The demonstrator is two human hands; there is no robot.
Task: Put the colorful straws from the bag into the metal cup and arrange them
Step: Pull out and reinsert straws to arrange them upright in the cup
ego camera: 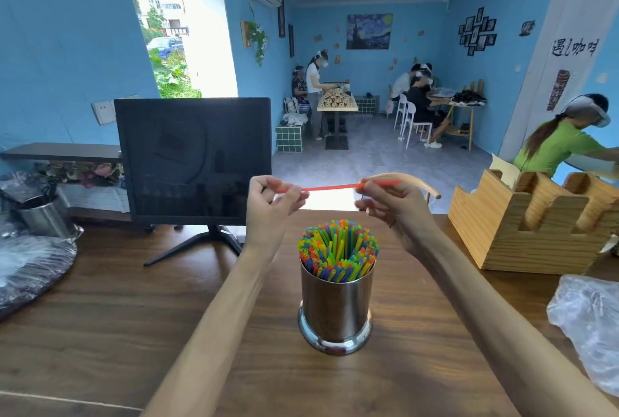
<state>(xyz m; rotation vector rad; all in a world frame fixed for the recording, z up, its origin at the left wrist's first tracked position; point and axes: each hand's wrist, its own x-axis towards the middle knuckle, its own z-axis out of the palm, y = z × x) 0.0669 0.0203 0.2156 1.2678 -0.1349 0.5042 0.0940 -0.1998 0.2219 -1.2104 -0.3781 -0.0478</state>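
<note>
Low in the frame's centre, the metal cup [336, 306] brims with colorful straws [338, 249], while above it left hand [268, 204] and right hand [392, 205] pinch a red straw [330, 187] level between them.

The metal cup [336, 309] stands on the table [134, 333] below and between the left hand [268, 204] and the right hand [393, 207], with straws [338, 251] upright in it. One straw [330, 187] spans from hand to hand. A monitor [192, 160] stands left of the left hand; a wooden holder [522, 225] and, nearer, a plastic bag [589, 319] lie right of the right hand.
</note>
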